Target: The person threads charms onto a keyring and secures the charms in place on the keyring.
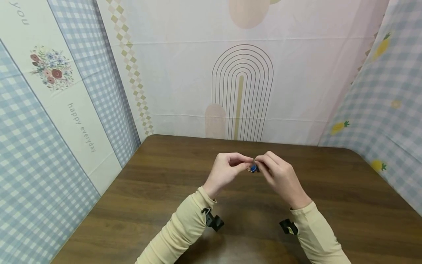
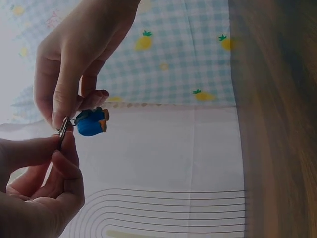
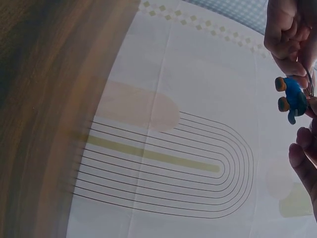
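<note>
Above the table, my left hand [image 1: 225,171] and right hand [image 1: 279,175] meet fingertip to fingertip at a metal key ring [image 2: 63,133]. Thumb and finger of the left hand pinch one side of the ring. The right hand's thumb and fingertips pinch it at the opposite side, close to the small link. From that link hangs a small blue figurine [image 2: 90,123] with orange-brown feet, a keychain charm. In the right wrist view the figurine [image 3: 294,96] dangles between the two hands, and fingers partly cover the ring.
A brown wooden table [image 1: 158,205] spreads beneath both hands. Behind it hangs a pale cloth [image 1: 178,80] with an arch print. Blue checked cloths hang at the left [image 1: 29,121] and right [image 1: 395,121]. Black camera straps sit at both wrists.
</note>
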The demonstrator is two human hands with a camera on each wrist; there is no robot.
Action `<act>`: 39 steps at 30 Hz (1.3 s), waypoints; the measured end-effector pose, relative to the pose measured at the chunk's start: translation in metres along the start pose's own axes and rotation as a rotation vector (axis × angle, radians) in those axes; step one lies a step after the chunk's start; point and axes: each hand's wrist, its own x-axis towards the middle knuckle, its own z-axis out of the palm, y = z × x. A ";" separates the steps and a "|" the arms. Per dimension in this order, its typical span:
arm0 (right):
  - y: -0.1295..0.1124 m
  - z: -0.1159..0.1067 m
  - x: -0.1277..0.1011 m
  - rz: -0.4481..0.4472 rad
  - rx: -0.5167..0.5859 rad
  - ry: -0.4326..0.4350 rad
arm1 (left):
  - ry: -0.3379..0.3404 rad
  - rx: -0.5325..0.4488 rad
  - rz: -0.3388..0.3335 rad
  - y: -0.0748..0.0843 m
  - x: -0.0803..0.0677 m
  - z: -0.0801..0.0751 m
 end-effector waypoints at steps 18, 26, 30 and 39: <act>0.013 -0.001 0.003 -0.030 -0.009 -0.017 | 0.051 0.282 0.109 -0.003 0.010 0.006; 0.015 0.000 0.001 -0.050 -0.027 0.001 | -0.027 0.261 0.088 -0.002 0.009 0.007; 0.015 -0.001 0.001 -0.015 -0.030 0.016 | -0.045 0.171 0.066 -0.003 0.009 0.009; 0.016 -0.002 0.002 -0.033 -0.060 0.005 | 0.048 0.125 0.082 -0.002 0.009 0.009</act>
